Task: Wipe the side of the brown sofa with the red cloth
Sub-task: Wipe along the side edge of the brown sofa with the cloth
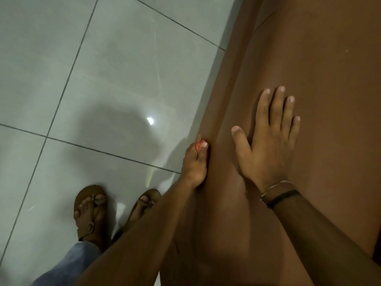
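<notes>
A domestic living space is suggested, seen from above. A large brown upholstered sofa (pixel 309 58) is set on a floor of big glossy pale grey tiles (pixel 103 69) divided by thin dark grout lines. A ceiling light is reflected in the polished tiles (pixel 150 120). Brown open sandals (pixel 90 211) are worn on the feet, and blue jeans (pixel 68 263) are glimpsed at the bottom edge.

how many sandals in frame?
2. One sandal on the tiled floor at lower left, fully seen; the other just to its right, partly hidden behind the left forearm. None else visible.
</notes>
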